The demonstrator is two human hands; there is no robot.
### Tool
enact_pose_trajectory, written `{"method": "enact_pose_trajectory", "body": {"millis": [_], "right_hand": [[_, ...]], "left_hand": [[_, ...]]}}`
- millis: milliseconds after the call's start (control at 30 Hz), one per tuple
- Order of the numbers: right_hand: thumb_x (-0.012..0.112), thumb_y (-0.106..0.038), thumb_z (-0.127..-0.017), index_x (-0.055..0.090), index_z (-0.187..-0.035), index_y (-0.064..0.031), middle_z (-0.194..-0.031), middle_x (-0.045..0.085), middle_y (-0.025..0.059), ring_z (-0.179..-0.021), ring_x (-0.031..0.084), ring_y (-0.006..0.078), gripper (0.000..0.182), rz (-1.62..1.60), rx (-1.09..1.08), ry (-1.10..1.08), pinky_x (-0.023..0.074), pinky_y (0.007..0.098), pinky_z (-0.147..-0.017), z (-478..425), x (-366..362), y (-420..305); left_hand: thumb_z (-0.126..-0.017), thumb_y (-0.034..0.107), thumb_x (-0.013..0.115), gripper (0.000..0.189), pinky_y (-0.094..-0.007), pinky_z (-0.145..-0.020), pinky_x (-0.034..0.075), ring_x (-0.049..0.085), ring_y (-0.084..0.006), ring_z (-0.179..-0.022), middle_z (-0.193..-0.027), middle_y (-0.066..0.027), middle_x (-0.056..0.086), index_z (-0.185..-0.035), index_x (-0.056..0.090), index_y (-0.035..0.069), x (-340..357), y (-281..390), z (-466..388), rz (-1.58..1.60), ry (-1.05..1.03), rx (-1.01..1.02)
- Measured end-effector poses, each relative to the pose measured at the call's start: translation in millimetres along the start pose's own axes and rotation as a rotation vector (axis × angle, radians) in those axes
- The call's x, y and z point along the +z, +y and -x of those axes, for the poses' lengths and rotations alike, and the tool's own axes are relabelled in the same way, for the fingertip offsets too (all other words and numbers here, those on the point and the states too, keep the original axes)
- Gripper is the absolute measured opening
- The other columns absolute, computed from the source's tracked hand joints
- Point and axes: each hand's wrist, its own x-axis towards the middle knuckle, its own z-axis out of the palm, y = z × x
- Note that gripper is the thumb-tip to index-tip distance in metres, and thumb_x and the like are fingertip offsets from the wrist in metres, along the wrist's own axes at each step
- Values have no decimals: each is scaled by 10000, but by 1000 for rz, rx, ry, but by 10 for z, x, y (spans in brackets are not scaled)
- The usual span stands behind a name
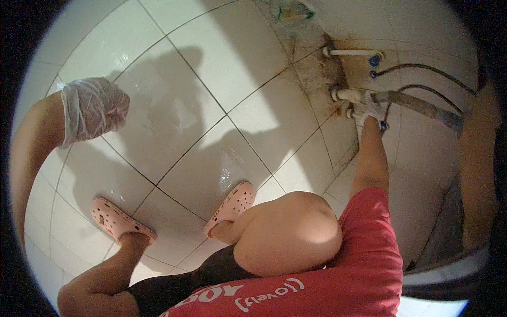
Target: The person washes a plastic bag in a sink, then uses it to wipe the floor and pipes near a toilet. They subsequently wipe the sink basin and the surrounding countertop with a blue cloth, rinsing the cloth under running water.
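My left hand, in a thin translucent plastic glove, is curled above the tiled floor at the left. Its fingers are bunched inside the glove, and I cannot see whether they hold anything. My right arm reaches to the wall, where my right hand, also in a clear glove, is against the white drain pipe stub. The fingers of that hand are blurred and partly hidden, so their grip is unclear. A grey drain hose runs from this joint to the right. Brown stains mark the tile around the pipe's wall end.
A white pipe with a blue valve sticks out farther back. Dark flexible hoses arch rightward. A clear plastic bag lies at the top by the wall. Wet streaks shine near my pink clogs.
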Motion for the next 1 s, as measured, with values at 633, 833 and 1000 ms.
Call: {"method": "enact_pose_trajectory", "body": {"millis": [633,833,1000], "right_hand": [[679,-534,-791,590,-1134,8,-1096,649,137,-891,644,235,648,-493,-170,236,519,349,-733,199,-320,191],[669,-440,-831,445,-1305,-125,-1206,552,96,-1108,539,261,611,-582,-397,323,520,381,-856,-588,-713,740],[654,-457,-852,522,-1234,-43,-1191,589,110,-1054,562,250,578,-784,-392,295,464,341,-884,-748,-526,755]], "left_hand": [[-775,66,647,54,-355,-651,475,556,-266,-654,-702,-111,605,-788,603,38,725,615,-791,101,294,190],[-775,71,643,56,-357,-645,470,552,-268,-651,-699,-115,601,-786,600,36,674,669,-892,61,275,272],[-776,74,639,59,-358,-640,466,549,-270,-649,-696,-118,598,-785,598,34,711,662,-888,29,289,291]]}}
